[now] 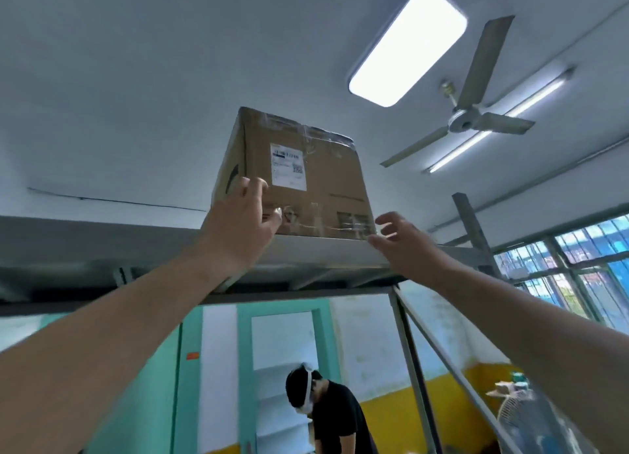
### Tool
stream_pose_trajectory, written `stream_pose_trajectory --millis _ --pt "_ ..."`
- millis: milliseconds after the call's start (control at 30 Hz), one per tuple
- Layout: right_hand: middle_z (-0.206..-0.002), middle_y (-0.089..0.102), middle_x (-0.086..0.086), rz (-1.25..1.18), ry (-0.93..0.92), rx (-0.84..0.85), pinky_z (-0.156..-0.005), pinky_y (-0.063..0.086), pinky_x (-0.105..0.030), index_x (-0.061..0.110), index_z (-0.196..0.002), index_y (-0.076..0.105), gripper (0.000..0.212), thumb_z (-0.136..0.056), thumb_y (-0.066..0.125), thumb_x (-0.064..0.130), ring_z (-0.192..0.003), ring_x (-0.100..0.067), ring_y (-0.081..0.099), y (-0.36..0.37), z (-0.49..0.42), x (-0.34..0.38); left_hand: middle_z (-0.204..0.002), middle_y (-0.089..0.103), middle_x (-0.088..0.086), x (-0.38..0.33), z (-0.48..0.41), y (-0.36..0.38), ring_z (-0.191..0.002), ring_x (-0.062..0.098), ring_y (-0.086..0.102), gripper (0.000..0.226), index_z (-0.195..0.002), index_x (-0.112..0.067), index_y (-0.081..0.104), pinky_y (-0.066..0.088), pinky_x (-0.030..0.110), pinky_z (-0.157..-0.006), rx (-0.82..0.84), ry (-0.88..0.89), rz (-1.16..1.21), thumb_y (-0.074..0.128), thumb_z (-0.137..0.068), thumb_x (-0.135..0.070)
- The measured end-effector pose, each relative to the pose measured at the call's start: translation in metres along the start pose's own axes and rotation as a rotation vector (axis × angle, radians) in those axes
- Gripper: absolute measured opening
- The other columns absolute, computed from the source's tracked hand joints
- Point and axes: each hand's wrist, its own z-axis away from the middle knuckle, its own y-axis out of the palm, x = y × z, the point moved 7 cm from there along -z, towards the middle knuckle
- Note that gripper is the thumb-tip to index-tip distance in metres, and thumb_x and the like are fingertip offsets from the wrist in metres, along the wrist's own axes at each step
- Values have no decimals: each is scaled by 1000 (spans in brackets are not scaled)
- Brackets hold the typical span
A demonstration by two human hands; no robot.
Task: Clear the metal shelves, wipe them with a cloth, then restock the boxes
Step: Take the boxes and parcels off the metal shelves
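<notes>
The left hand's (238, 222) fingers (256, 185) press, loosely bent, on the tape-glossed brown cardboard box (316, 167) near its lower left corner. The right hand (403, 246) hovers spread and released just beside the lower right corner. The box sits on the flat grey metal top shelf (102, 235).

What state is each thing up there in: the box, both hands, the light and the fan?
Box: taped shut, on the top shelf.
Left hand: touching the box's front.
Right hand: open, by the box's lower corner.
Ceiling light: on.
Fan: seems still.
</notes>
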Motion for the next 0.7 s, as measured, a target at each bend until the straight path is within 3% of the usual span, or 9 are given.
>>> stream_pose_trajectory --millis 100,233,333,433,500,633,700 --pt "-139 53 -14 2 67 10 -101 48 -47 16 -145 40 57 -99 62 40 -119 -31 56 5 -49 -24 -146 45 12 12 -27 15 -126 31 53 66 -149 -10 32 43 47 -105 61 -198 -184 43 -101 -55" --pt "-142 53 -13 -109 148 62 -106 44 -46 12 -150 35 63 -101 57 45 -125 -31 54 31 -100 -52 -154 43 16 42 -46 39 -139 35 42 83 -157 -5 19 29 49 -116 203 -416 -376 21 -101 -66" --pt "-119 64 -7 -179 184 98 -85 52 -37 13 -137 49 55 -100 54 53 -100 -23 62 53 -117 -64 -152 45 13 59 -47 52 -137 33 45 80 -153 -9 31 37 47 -112 285 -533 -208 19 -100 -68" --pt "-97 63 -4 -258 195 80 -64 43 -29 14 -119 54 41 -99 57 50 -84 -17 59 55 -116 -65 -153 44 10 68 -48 54 -138 32 44 80 -153 -11 33 36 49 -113 278 -595 -51 27 -98 -70" --pt "-95 65 -3 -342 190 101 -63 42 -29 15 -114 58 34 -98 61 44 -85 -18 60 52 -114 -64 -151 46 10 66 -47 49 -136 32 46 79 -152 -10 33 38 49 -113 228 -592 69 34 -98 -68" --pt "-107 67 -8 -524 173 -2 -77 52 -36 14 -114 56 39 -89 73 38 -97 -23 64 34 -102 -43 -152 43 14 61 -37 20 -135 33 46 79 -153 -8 20 40 48 -112 26 -569 330 45 -99 -61" --pt "-107 65 -8 -557 157 -56 -70 49 -31 13 -116 52 42 -88 73 35 -94 -20 63 27 -89 -24 -145 48 14 63 -25 -4 -125 31 52 73 -147 -9 25 45 46 -105 -74 -552 400 45 -99 -61"
